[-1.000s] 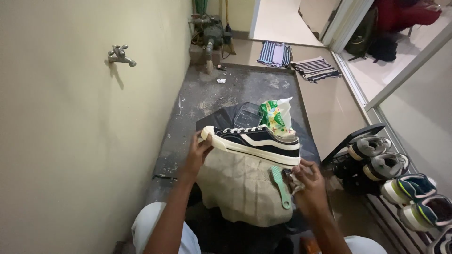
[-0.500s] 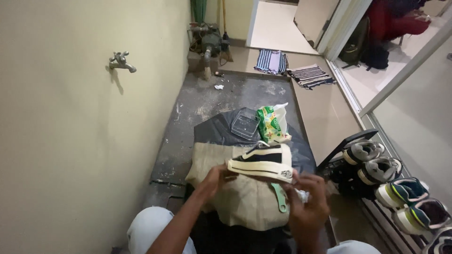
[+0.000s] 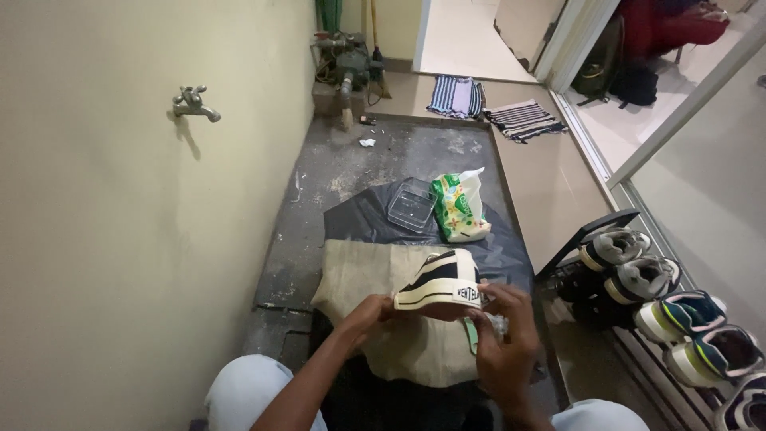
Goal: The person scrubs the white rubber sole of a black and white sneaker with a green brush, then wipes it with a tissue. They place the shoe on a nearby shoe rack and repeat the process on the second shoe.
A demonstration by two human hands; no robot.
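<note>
Sneaker (image 3: 440, 281), dark with cream sole and stripe, held up with its heel end toward the camera, over a tan burlap cloth (image 3: 367, 279). Left hand (image 3: 369, 313) grips the sole edge on its side, fingers curled against the rubber. Right hand (image 3: 504, 335) closes around the heel from the other side, thumb across the back patch, fingers wrapped; a green brush handle (image 3: 472, 335) and something pale and shiny sit pinched in the same fist, just under the shoe. How firmly that hand bears on the shoe itself cannot be told.

Directly below the grip: the burlap cloth, spread over a black plastic sheet (image 3: 359, 219) on the grey floor. Beyond the grip, away from the person: a clear plastic tub (image 3: 412, 205) and a green-and-white pouch (image 3: 459, 209), standing just beside each other on the black sheet. Farther off the same way: striped mats (image 3: 523, 120) near a doorway, and a pump with pipes (image 3: 345, 68) in the corner.

To the left-hand side of the grip, well apart: cream wall with a metal tap (image 3: 195, 103). To the right-hand side: a shoe rack (image 3: 598, 239) holding several pairs of sneakers. Near side of the grip: the person's knees in light trousers.
</note>
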